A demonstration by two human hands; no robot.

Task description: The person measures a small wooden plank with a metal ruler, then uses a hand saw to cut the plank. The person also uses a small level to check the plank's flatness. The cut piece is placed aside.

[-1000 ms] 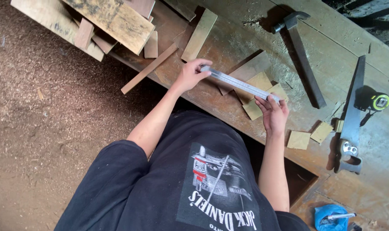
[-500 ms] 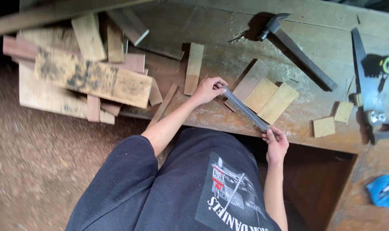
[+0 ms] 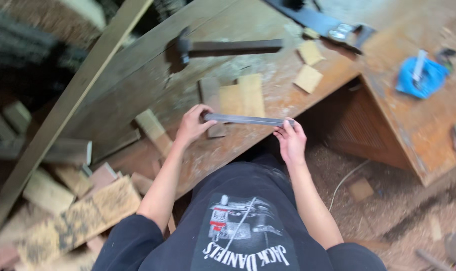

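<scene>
**Head view: metal bar held at both ends over small blocks, close to the bench edge**

Head camera, looking down: the left hand [image 3: 192, 125] pinches one end of a long flat metal bar [image 3: 248, 120], fingers curled around it and thumb on the near side. The right hand [image 3: 290, 139] has its fingertips closed lightly on the other end, palm mostly open below. The bar lies across the workbench [image 3: 268, 30], resting on or just above two pale wood blocks [image 3: 243, 95] and a darker block [image 3: 211, 100] beside them; whether it presses on them I cannot tell, as the picture is blurred.

What could go wrong: the blocks are small, loose and sit side by side, so uneven pressure from either hand would likely shift one under the bar and spoil its line. The right hand's hold looks slight, and that end sits right at the bench's near edge, above the open gap in front of the body; a slip there could drop the bar down towards the sawdust floor [image 3: 388, 216]. The dusty surface probably makes sliding easier.

Room to move: behind the blocks the bench is fairly open up to the hammer [image 3: 228, 47], which lies crosswise and well apart. Two more small blocks [image 3: 309, 65] lie to the right, near a dark tool [image 3: 333, 27] at the far side. To the left a wood strip [image 3: 155, 130] lies near the left wrist, with a slanting plank [image 3: 72, 95] and a scrap pile [image 3: 72, 211] beyond. On the right, the bench corner turns away, with a blue item [image 3: 418, 75] on the side surface.
</scene>
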